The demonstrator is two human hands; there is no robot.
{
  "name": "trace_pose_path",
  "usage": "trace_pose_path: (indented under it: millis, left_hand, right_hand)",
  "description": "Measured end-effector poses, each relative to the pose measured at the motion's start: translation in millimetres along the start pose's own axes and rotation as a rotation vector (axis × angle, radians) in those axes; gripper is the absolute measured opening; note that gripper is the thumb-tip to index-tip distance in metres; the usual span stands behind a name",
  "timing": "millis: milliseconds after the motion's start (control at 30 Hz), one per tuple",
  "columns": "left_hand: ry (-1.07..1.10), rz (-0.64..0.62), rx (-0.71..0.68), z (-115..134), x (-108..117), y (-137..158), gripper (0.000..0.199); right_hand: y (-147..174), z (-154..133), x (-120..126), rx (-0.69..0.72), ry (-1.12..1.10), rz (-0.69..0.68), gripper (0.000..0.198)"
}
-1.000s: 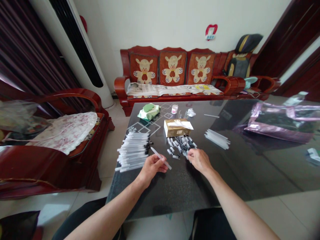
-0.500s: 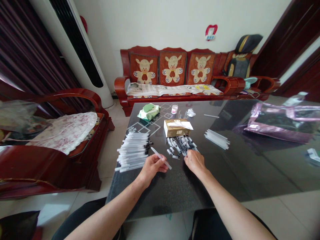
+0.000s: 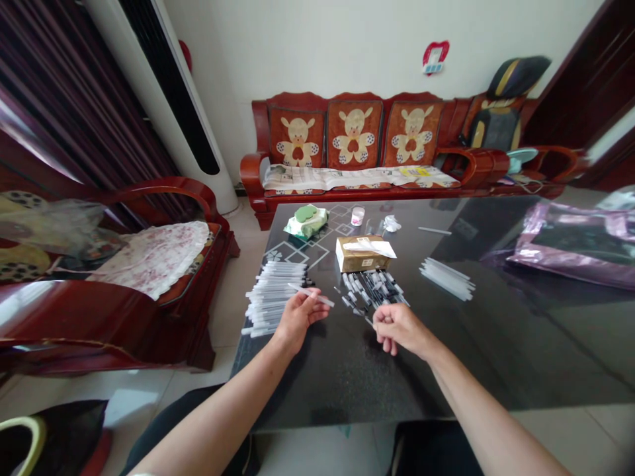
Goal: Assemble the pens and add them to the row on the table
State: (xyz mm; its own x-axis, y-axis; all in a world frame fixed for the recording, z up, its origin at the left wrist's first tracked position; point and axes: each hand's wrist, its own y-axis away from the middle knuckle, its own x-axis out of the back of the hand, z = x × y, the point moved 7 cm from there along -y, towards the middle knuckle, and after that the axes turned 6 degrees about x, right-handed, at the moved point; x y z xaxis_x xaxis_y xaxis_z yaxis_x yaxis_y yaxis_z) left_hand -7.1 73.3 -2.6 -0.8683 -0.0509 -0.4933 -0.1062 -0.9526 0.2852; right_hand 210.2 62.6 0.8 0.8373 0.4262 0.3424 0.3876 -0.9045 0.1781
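**Pale tube in the left hand, lying slantwise**

So I'm working through the head cam here, and the left hand has that tube pinched between thumb and fingers, gap closed right down on it. Its long axis runs mostly sideways: one end points left and a bit away from me, toward the row of pens, and the other sticks out past the fingers to the right, a touch nearer. It's over the table, just right of that row. The pens lie side by side, long axes roughly left to right, dark ends facing right.

Right hand is narrow too, thumb and forefinger closed on a thin piece, other fingers loosely curled. The bit I can see pokes out left and away from me; too small for me to say what it is. That hand's at the near edge of a heap of black-and-clear parts, pointing all sorts of ways, right in front of the tissue box.

Off to the right there's a bundle of white tubes, lined up and slanting from far left to near right.
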Motion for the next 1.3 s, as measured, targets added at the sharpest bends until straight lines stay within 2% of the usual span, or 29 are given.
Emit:
trace_pose_path:
  millis: [67, 167, 267, 500, 767, 1000, 1100, 1300]
  left_hand:
    - [0.021, 0.034, -0.007, 4, 4, -2, 0.026]
    - [0.031, 0.076, -0.030, 11, 9, -4, 0.023]
    - [0.034, 0.105, -0.048, 16, 12, -5, 0.022]
    - [-0.010, 0.052, -0.067, 14, 10, -5, 0.029]
    - [-0.085, 0.073, -0.082, 16, 12, -4, 0.033]
    - [-0.124, 0.035, -0.034, 9, 4, 0, 0.034]
    - [-0.149, -0.019, 0.020, 3, -3, 3, 0.031]
    - [-0.131, -0.124, 0.130, -24, -17, 14, 0.025]
  right_hand:
    - [4, -3, -9, 0.019, -0.094, -0.083, 0.012]
    - [5, -3, -13, 0.014, -0.133, -0.137, 0.013]
    - [4, -1, -13, 0.013, -0.134, -0.144, 0.013]
    - [2, 5, -13, 0.019, -0.092, -0.127, 0.012]
    - [2, 3, -15, 0.020, -0.089, -0.142, 0.011]
    - [1, 3, -19, 0.011, -0.091, -0.142, 0.013]
    - [-1, 2, -21, 0.028, -0.118, -0.133, 0.015]
    - [-5, -6, -33, 0.084, -0.305, -0.140, 0.020]
